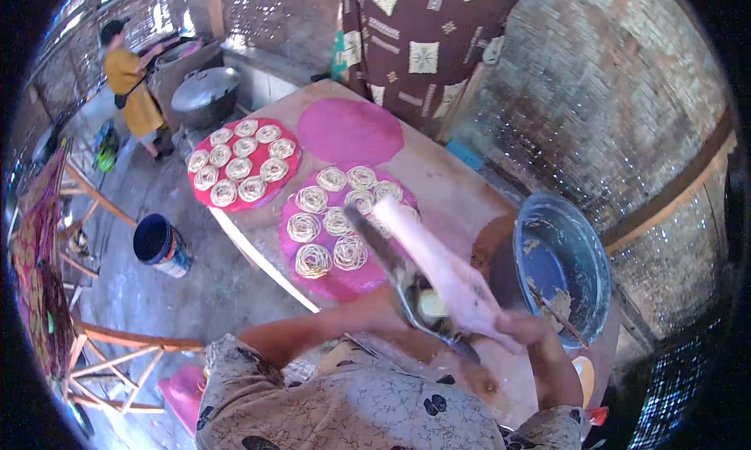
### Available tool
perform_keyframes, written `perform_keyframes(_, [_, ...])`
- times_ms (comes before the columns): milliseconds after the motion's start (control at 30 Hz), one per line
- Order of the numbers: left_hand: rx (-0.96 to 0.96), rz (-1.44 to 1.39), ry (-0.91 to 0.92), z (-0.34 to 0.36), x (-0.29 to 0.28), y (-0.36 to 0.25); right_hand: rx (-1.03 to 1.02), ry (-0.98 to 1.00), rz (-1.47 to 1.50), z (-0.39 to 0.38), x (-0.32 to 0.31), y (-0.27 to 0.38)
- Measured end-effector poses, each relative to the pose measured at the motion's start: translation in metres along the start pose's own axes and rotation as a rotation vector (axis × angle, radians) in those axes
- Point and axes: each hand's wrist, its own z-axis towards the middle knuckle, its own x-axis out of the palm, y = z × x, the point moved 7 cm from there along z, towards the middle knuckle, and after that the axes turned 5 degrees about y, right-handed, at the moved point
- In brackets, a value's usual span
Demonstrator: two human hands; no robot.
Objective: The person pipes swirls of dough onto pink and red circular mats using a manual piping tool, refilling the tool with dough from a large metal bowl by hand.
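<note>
In front of my body, my left hand [387, 305] is closed around a long dark tool with a metal frame [391, 264]; its fingers are partly hidden. A small pale lump [431, 304] shows in the frame. My right hand [522, 329] grips the near end of a long pinkish-white piece [438, 266], smeared by motion, whose kind I cannot make out. Both long things point away over a pink round mat [336, 282] bearing several coiled strand nests [350, 252]. Beyond it lie a red-pink mat [258, 199] with more nests and a bare pink mat [350, 133].
A deep blue-grey basin [562, 254] with dough-like residue and a stick [557, 317] stands at the table's right. A dark bucket [162, 246] is on the floor at left. Farther off, a person in mustard clothing [133, 82] stands near a large lidded pot [205, 94].
</note>
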Motion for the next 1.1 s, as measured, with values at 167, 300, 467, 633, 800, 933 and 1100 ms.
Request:
perform_keyframes(167, [-0.004, 0.106, 0.075, 0.015, -0.061, -0.080, 0.093, 0.441, 0.497, -0.017, -0.001, -0.046])
perform_keyframes(300, [0.467, -0.928, -0.132, 0.048, -0.119, -0.137, 0.143, 0.514, 0.575, 0.006, -0.001, -0.008])
perform_keyframes(467, [0.287, -1.138, -0.204, 0.063, -0.167, -0.015, 0.404, 0.231, 0.495, 0.051, -0.025, -0.015])
perform_keyframes(633, [0.390, -1.424, -0.487, 0.043, -0.182, 0.132, 0.539, 0.096, 0.185, 0.078, -0.048, -0.043])
perform_keyframes(800, [0.495, -1.430, -0.592, 0.029, -0.189, 0.122, 0.473, 0.015, -0.066, 0.091, -0.060, -0.039])
perform_keyframes(933, [0.491, -1.376, -0.580, 0.024, -0.198, 0.083, 0.415, -0.074, -0.204, 0.087, -0.033, -0.003])
perform_keyframes(1100, [0.493, -1.375, -0.609, 0.023, -0.178, 0.079, 0.512, -0.085, -0.176, 0.063, -0.035, 0.009])
